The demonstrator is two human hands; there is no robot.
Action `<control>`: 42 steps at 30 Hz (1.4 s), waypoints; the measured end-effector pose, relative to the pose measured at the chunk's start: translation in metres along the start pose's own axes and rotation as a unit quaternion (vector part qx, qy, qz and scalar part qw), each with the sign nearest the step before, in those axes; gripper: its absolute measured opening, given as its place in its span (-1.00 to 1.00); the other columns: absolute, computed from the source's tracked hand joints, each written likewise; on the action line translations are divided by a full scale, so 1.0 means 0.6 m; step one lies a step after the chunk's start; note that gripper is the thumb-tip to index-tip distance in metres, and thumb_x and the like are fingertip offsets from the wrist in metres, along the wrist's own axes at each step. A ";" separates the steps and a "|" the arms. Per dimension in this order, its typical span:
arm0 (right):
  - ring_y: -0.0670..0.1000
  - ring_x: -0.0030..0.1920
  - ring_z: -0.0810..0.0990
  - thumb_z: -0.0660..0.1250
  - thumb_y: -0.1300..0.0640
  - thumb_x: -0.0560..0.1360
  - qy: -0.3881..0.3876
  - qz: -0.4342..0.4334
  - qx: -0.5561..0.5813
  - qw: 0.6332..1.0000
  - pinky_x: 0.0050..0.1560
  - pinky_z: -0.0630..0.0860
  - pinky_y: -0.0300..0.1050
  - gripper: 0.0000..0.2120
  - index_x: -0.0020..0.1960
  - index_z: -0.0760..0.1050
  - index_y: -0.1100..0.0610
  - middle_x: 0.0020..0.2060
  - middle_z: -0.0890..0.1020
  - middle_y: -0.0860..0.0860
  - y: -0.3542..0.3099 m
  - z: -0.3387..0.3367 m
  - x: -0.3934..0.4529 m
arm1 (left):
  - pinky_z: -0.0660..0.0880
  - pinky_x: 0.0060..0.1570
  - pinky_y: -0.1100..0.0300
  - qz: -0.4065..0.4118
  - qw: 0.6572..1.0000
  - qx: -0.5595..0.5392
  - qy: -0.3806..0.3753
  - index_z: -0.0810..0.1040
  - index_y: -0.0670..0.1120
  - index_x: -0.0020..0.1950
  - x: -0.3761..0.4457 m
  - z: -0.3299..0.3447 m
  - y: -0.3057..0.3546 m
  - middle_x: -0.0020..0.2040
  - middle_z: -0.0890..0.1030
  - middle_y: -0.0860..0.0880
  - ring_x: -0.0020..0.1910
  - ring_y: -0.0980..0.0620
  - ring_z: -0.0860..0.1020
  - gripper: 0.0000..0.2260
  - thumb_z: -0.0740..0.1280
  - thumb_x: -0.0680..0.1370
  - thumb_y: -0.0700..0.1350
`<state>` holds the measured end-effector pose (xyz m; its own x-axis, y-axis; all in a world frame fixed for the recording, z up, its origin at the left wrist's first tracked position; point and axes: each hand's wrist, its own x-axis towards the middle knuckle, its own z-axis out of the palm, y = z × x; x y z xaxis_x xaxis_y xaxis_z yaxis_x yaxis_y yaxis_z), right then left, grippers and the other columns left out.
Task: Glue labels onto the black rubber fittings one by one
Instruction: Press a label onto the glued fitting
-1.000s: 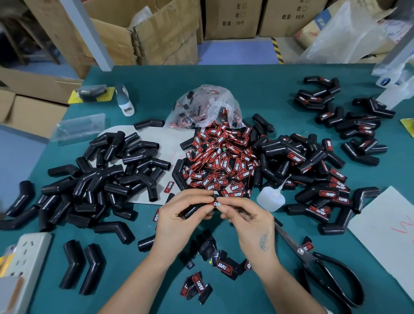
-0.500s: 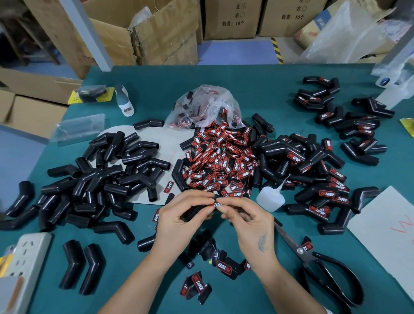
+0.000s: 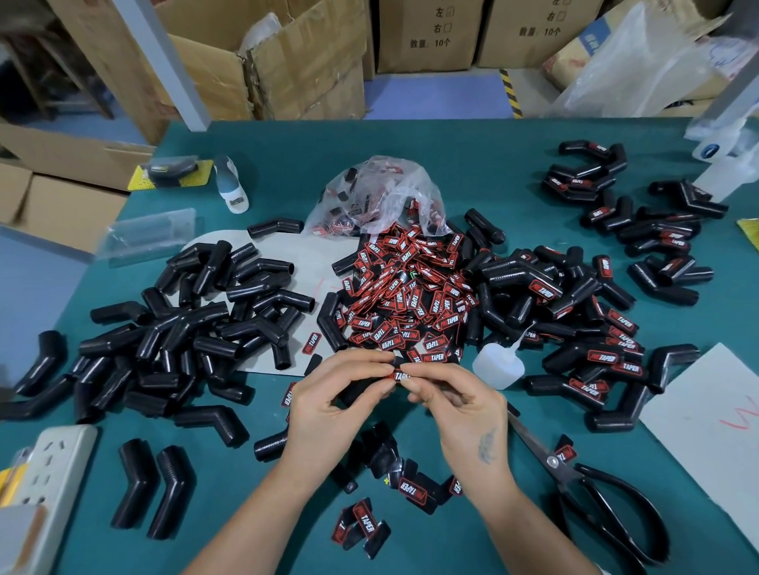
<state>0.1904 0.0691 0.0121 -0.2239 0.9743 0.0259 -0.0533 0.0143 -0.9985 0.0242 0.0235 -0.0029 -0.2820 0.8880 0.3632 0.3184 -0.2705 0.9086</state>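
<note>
Nearest me, my left hand (image 3: 335, 402) gripped a black fitting (image 3: 357, 394) while my right hand (image 3: 455, 402) pinched a label (image 3: 399, 376) onto it. I judged pressing it flat came next. Beyond lay the glue bottle (image 3: 497, 369) and label pile (image 3: 407, 297).

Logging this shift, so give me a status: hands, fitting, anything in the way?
Left hand grips black fitting. Right hand pinches label onto it. Glue bottle and scissors beside right hand, not blocking.
</note>
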 end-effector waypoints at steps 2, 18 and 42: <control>-0.01 -0.17 0.73 0.51 0.22 0.53 0.000 -0.006 -0.006 1.000 -0.06 0.61 -0.27 -0.71 0.02 0.75 -0.18 -0.07 0.76 -0.04 0.001 0.000 0.000 | 0.64 0.16 -0.03 0.001 1.000 -0.001 -0.004 0.75 -0.14 0.07 0.000 -0.001 0.000 0.14 0.73 0.01 0.15 -0.07 0.70 -0.86 0.52 0.53 -0.28; -0.01 -0.17 0.72 0.49 0.30 0.56 -0.019 -0.013 -0.018 1.000 -0.06 0.62 -0.26 -0.65 0.06 0.75 -0.18 -0.05 0.74 -0.05 0.008 -0.002 0.003 | 0.59 0.20 0.10 0.013 1.000 -0.005 -0.007 0.74 -0.06 0.08 0.002 -0.005 -0.003 0.13 0.73 0.03 0.14 -0.08 0.70 -0.87 0.52 0.55 -0.22; 0.04 -0.11 0.77 0.48 0.15 0.53 -0.022 0.065 0.039 0.997 -0.09 0.63 -0.23 -0.81 0.02 0.75 -0.14 -0.14 0.76 0.03 -0.007 0.002 0.005 | 0.65 0.05 -0.02 -0.083 0.992 -0.094 -0.030 0.63 0.08 0.16 0.003 -0.007 -0.006 0.21 0.66 -0.06 0.22 -0.19 0.63 -0.80 0.39 0.61 -0.19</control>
<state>0.1888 0.0719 0.0162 -0.2766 0.9558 -0.1000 -0.0951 -0.1308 -0.9868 0.0188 0.0244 -0.0044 -0.2599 0.9453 0.1972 0.0962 -0.1779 0.9793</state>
